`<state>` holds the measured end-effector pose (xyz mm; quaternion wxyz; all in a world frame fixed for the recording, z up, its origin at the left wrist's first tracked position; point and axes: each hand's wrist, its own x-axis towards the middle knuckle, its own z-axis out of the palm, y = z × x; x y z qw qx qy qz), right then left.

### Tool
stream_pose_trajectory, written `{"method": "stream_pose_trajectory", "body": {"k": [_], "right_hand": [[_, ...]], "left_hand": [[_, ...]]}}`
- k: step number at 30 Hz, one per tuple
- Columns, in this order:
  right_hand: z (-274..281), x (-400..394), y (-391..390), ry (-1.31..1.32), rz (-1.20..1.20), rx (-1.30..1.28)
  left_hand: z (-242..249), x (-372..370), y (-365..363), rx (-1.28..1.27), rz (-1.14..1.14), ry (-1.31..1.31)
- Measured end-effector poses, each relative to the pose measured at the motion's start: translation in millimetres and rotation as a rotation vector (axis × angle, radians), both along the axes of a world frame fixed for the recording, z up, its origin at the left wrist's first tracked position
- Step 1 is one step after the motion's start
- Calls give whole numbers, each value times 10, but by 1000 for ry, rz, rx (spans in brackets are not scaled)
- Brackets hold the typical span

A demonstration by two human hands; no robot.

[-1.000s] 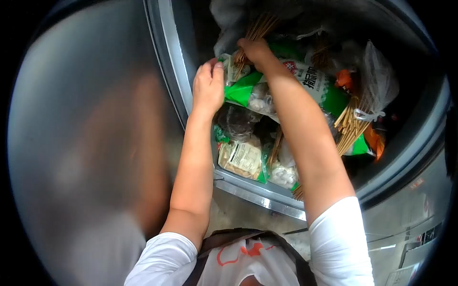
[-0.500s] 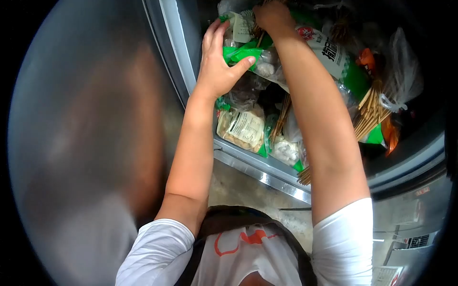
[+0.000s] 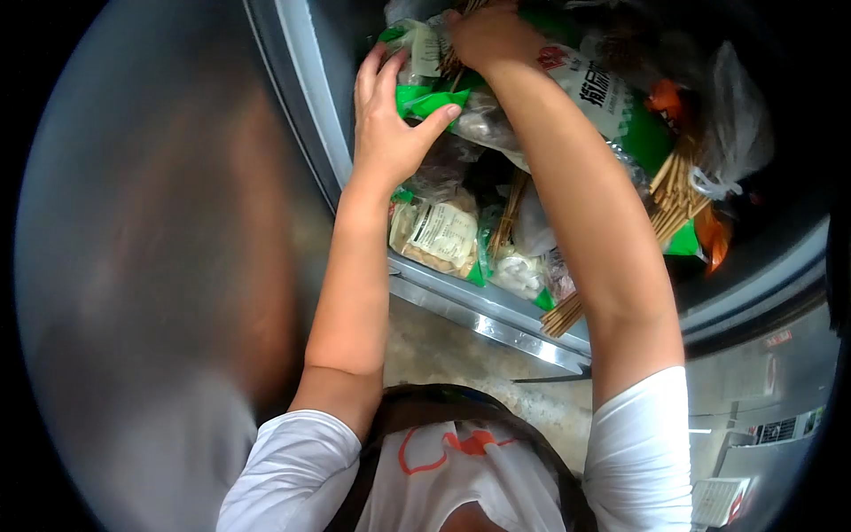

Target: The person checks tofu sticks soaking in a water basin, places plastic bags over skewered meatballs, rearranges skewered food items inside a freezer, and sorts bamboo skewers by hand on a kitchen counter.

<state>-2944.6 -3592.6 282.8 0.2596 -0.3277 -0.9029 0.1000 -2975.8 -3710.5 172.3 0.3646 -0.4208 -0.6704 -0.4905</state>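
Skewers (image 3: 456, 55) in a bundle sit at the far end of the open freezer (image 3: 496, 330), clenched in the right hand (image 3: 483, 35). Beside it, the left hand (image 3: 386, 124) grasps a green packet (image 3: 425, 99), thumb on top. Nearer lie a labelled bag (image 3: 436, 235) and more sticks (image 3: 675, 199).

— Steel-rimmed freezer chest (image 3: 483, 324), lid open, standing on a concrete floor (image 3: 443, 350).

— Packed inside: green food packets (image 3: 612, 106), a labelled bag (image 3: 441, 235) against the near wall, wooden skewer bundles (image 3: 675, 199), a knotted clear bag (image 3: 731, 124).
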Motion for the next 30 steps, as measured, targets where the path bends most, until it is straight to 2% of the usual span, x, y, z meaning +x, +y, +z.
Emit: {"method": "stream_pose_trajectory", "body": {"k": [1, 3, 7, 9, 13, 15, 17, 19, 20, 22, 23, 24, 27, 29, 30], "right_hand": [[-23, 4, 12, 3, -14, 4], [-51, 67, -18, 93, -76, 250], [-12, 254, -65, -21, -108, 171], [-227, 119, 80, 154, -26, 495], [-272, 142, 76, 208, 5, 514], [-262, 174, 74, 92, 64, 380], [-238, 162, 60, 96, 33, 313], [-214, 138, 70, 179, 22, 101], [-207, 125, 74, 177, 33, 110], [-219, 55, 155, 422, 25, -114], [-215, 10, 203, 415, 40, -104], [-208, -35, 253, 478, 108, -254], [-258, -270, 620, 469, 438, -478], [-100, -68, 474, 839, 481, -1057], [-70, -4, 397, 907, 450, -1054]], "left_hand": [[-10, 19, -2, 4, -14, 3], [-16, 48, -2, 4, 32, -16], [-51, 106, 15, 26, 44, -17], [-52, 121, 26, 32, 39, -9], [-47, 134, 24, 17, 52, -11], [-41, 156, 42, 4, 32, -1], [-37, 180, 37, 31, 59, -48], [-61, 178, 48, 73, 30, -40], [-72, 164, 43, 57, 21, -41], [-71, 170, 26, 32, 14, -62], [-61, 169, 15, 24, 7, -71], [-55, 160, 1, 26, 0, -75], [-39, 82, -12, 93, -33, -110], [3, 3, 50, 168, -65, -144], [42, -39, 99, 190, 15, -93]]}}
